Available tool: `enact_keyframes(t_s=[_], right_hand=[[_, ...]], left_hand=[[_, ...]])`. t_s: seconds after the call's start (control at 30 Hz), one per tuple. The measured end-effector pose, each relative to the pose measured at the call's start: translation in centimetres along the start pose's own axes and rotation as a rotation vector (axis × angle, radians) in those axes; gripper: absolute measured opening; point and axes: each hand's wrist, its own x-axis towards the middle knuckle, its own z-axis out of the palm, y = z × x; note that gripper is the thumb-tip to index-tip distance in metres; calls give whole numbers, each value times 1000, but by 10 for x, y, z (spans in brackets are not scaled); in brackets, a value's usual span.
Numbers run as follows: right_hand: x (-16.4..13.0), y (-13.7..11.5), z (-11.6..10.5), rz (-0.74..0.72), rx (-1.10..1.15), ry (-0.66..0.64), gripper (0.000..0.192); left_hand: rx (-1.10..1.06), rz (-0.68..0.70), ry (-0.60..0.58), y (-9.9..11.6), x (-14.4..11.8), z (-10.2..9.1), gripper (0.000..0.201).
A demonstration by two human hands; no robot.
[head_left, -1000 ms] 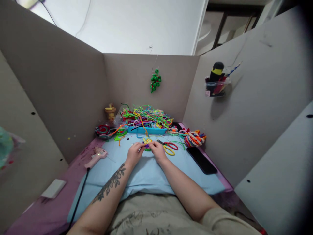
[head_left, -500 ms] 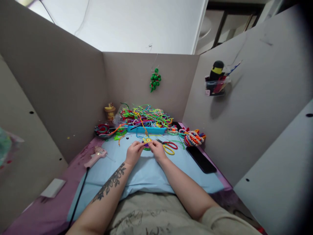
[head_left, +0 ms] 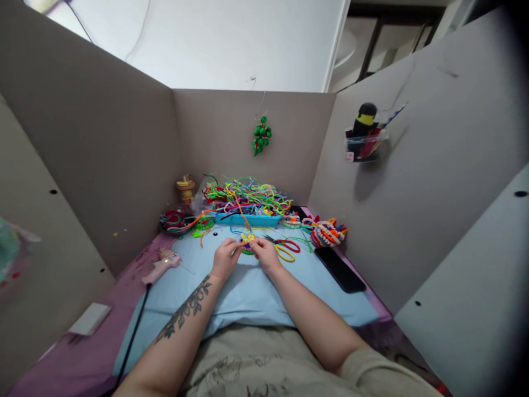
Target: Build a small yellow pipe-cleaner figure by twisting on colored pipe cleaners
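Observation:
Both hands meet at the middle of the blue cloth around a small craft piece (head_left: 248, 237) of coloured fuzzy stems or cord, yellow on top, purple and green below. My left hand (head_left: 226, 258) pinches its left side, fingertips closed. On the right side, my right hand (head_left: 265, 254) grips it between thumb and fingers. The fingers cover much of the piece. Just to the right lie scissors (head_left: 286, 249) with one red and one yellow handle. Behind the piece an orange cord (head_left: 242, 212) rises toward the heap of colourful strands (head_left: 252, 196).
A blue tray (head_left: 248, 220) carries the heap. Pink glue gun (head_left: 162, 266) lies left, its black cable running forward. At right are a phone (head_left: 340, 270) and a colourful woven piece (head_left: 328, 234). A bowl (head_left: 176, 221) stands back left. Grey panels (head_left: 248, 138) enclose the table.
Almost nothing differs. Both hands stay at the craft piece, with at most a tiny shift of the fingers.

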Motion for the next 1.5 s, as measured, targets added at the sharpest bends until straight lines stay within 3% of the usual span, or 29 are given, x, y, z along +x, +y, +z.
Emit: enact_keyframes(t_s=[0.23,0.63,0.77,0.87,1.0,1.17,1.33,1.5], right_hand=[[-1,0,4,-4,-18,-175,29],[-1,6,8,20,49,-50,30],[0,6,6,-11,66,14,27],[0,4,5,-33,44,-12,27],[3,6,2,-110,-200,-97,22],[5,8,-3,-312,-720,-139,15],[-1,-3,-2,-315,-1165,-257,16],[-7,-13,0,-332,-1345,-332,22]], left_hand=[[-45,-69,68,-4,1,0,14],[-37,-12,-14,-4,-4,5,16],[-75,-43,-34,0,-3,5,19],[-74,-79,-17,2,-3,5,17],[-66,-73,-12,0,-3,5,15],[-64,-58,-42,-4,-4,5,12],[-45,-43,-85,-8,-6,8,9],[-40,-59,-74,-11,-6,9,15]])
